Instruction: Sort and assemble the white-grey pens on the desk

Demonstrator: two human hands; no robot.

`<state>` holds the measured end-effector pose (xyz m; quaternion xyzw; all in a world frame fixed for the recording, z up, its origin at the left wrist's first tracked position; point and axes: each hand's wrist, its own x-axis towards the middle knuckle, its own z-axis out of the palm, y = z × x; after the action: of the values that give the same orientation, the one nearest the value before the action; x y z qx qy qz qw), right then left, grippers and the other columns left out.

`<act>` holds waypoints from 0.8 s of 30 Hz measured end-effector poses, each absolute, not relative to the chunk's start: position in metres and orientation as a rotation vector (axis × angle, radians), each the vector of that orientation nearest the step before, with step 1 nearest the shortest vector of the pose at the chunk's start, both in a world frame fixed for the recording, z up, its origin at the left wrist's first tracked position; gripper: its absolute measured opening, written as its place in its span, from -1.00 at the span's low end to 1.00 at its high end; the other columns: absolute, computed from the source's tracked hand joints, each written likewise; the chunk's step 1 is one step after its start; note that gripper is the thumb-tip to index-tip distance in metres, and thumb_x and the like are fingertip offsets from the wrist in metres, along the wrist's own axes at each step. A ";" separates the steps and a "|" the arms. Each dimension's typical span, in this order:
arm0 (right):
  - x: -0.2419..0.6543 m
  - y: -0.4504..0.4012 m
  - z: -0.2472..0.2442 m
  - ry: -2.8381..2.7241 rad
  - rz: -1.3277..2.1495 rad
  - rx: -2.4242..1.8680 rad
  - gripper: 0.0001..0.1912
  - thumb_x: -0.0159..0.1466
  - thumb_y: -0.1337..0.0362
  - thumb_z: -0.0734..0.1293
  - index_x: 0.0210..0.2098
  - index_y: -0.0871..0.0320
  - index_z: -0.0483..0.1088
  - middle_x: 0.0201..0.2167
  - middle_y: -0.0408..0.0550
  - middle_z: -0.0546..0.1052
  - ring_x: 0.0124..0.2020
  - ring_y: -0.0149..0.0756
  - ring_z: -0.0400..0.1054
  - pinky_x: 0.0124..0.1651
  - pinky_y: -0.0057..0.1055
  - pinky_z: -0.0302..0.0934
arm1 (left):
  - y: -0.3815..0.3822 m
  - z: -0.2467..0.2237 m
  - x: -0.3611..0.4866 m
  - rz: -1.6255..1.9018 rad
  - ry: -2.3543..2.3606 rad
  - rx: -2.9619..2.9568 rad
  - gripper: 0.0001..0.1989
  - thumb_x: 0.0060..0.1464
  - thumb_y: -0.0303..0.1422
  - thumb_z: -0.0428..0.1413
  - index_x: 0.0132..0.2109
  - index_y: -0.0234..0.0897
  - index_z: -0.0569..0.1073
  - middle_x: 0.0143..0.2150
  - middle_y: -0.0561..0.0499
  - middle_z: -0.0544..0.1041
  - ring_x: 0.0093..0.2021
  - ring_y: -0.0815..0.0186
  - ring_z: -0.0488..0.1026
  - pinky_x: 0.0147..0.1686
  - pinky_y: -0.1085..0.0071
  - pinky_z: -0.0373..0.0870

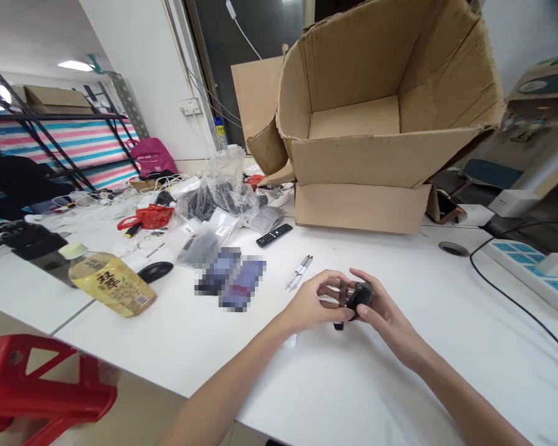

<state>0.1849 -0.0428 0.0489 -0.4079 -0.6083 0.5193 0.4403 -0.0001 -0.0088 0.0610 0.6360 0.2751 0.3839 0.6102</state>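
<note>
My left hand (314, 301) and my right hand (385, 316) meet over the white table (335, 384). Between them is a small black plastic device (361, 296); its exact kind does not show. The right thumb and fingers close round it from the right. At the left fingertips is a narrow, greyish see-through piece (342, 293), pinched against the device's left side. Below the left fingers a black tab (338, 326) pokes out. Two thin pens (299, 272) lie just beyond the left hand, with a black remote control (274, 235) farther back.
A large open cardboard box (360, 207) stands at the back. At the left are a yellow drink bottle (111, 282), plastic-bagged parts (207, 238) and a red stool (46, 378). A white power strip (534, 272) with a black cable (506, 288) lies at the right. A person (18, 179) sits far left.
</note>
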 end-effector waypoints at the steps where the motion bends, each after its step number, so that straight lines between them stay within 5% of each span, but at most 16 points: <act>1: 0.183 -0.044 0.050 -1.498 1.274 -1.035 -0.31 0.26 -0.04 0.30 0.29 -0.13 -0.01 0.10 0.08 0.36 0.12 -0.04 0.31 0.05 -0.03 0.32 | -0.010 0.060 -0.001 0.900 0.639 1.451 -0.49 -0.14 -0.31 0.35 -0.01 -0.16 0.40 0.01 -0.11 0.46 -0.08 0.27 0.45 -0.14 0.29 0.48; 7: 0.173 -0.049 0.060 -1.488 1.321 -0.997 -0.28 0.21 0.11 0.38 0.28 -0.14 0.02 0.01 -0.01 0.37 0.04 -0.14 0.34 0.05 -0.14 0.32 | -0.010 0.058 -0.011 0.898 0.626 1.364 -0.50 -0.23 -0.38 0.39 -0.11 -0.19 0.39 -0.08 -0.04 0.45 -0.16 0.32 0.45 -0.15 0.25 0.51; 13: 0.178 -0.046 0.065 -1.543 1.311 -0.941 -0.47 0.18 0.32 0.39 0.08 -0.11 0.16 -0.14 -0.12 0.35 -0.13 -0.28 0.34 -0.05 -0.29 0.31 | -0.008 0.066 -0.015 0.877 0.620 1.415 -0.56 -0.18 -0.47 0.34 -0.13 -0.20 0.37 -0.15 0.01 0.43 -0.18 0.34 0.45 -0.19 0.30 0.51; 24: 0.189 -0.041 0.069 -1.592 1.358 -0.987 -0.51 0.12 0.45 0.37 -0.03 -0.05 0.18 -0.21 -0.14 0.32 -0.19 -0.32 0.29 -0.12 -0.29 0.32 | 0.007 0.078 -0.032 1.117 0.672 1.343 -0.59 -0.22 -0.45 0.35 -0.23 -0.23 0.33 -0.24 0.06 0.43 -0.25 0.33 0.47 -0.32 0.37 0.52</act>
<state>0.1888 -0.0413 0.0692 -0.3906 -0.6300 0.5372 0.4024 -0.0321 0.0070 0.0777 0.5777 0.2891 0.4804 0.5932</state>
